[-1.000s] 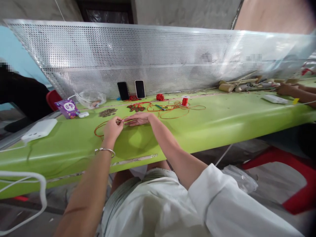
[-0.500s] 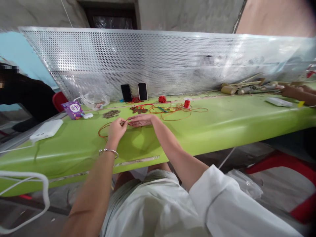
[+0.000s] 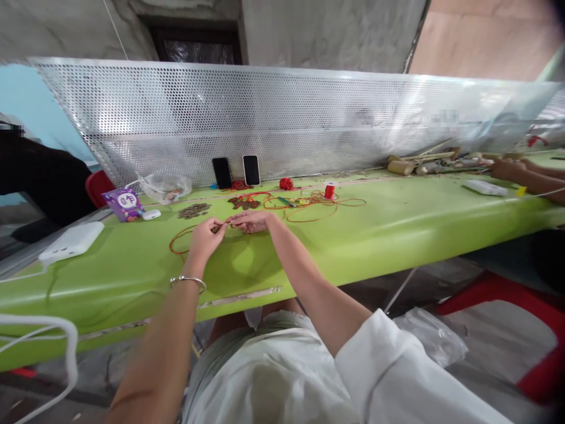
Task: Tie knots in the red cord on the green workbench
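Note:
Over the green table point(image 3: 388, 227), my left hand point(image 3: 206, 237) is closed in a pinch on a thin red cord point(image 3: 173, 240), which loops out on the table at its left. A small brownish piece seems to sit in that pinch, mostly hidden by the fingers. My right hand point(image 3: 249, 222) meets the left fingertips, its thumb and forefinger pinched at the cord and its other fingers curled. Just beyond the hands lie a pile of brown coin-like discs point(image 3: 194, 210) and a cluster of similar discs with red cord point(image 3: 244, 202).
Behind stand a red ball of cord point(image 3: 286, 184), a red thread spool point(image 3: 329, 190), a green-handled tool point(image 3: 286, 201) and two phones point(image 3: 251, 170). A purple packet point(image 3: 124, 204) and white power bank point(image 3: 73, 240) are left. Another person's hands point(image 3: 507, 169) work far right, near bamboo pieces point(image 3: 401, 166).
My right hand's fingers, stretched out before, have curled in and pinch beside my left fingertips. My left hand keeps its pinch. The camera view has shifted slightly, with the scene sitting lower.

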The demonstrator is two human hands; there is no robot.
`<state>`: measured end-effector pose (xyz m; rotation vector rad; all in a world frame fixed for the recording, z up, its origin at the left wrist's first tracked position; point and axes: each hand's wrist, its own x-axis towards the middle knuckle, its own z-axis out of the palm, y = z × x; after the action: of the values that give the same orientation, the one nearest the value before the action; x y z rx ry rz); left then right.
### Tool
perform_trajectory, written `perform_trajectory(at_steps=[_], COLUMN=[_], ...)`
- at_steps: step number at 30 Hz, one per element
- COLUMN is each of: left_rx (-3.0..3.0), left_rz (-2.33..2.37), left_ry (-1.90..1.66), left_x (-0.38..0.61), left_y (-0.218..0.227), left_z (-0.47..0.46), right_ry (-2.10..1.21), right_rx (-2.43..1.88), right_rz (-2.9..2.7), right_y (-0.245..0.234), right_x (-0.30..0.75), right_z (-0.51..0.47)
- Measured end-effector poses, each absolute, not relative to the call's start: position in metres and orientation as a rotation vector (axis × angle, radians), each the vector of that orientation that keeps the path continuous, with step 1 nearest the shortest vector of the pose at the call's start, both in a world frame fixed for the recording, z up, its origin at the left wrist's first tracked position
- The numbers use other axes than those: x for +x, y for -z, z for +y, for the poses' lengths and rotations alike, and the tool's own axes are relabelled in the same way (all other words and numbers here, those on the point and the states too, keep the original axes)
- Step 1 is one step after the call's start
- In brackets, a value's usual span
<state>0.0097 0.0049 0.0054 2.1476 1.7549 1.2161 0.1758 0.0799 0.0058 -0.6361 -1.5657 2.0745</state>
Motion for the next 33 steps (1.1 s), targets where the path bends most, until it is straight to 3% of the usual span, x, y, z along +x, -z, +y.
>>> perform_trajectory(at_steps=[7, 19, 33], left_rx=[2.12, 2.134, 2.185], left_rz=[1.723, 1.745, 1.748], left_ry=[-1.254, -1.247, -1.172], left_x=[0.007, 0.004, 0.006], left_y=[-0.002, -0.001, -0.001], left_z=[0.007, 0.007, 0.007], right_ry=[-1.912, -1.348, -1.215], right_rx=[-0.676, -0.925, -0.951], right_rz=[-1.664, -1.959, -1.966], right_y=[-0.008, -0.006, -0.006], right_x=[0.174, 0.154, 0.154], right_z=[0.076, 0.055, 0.056])
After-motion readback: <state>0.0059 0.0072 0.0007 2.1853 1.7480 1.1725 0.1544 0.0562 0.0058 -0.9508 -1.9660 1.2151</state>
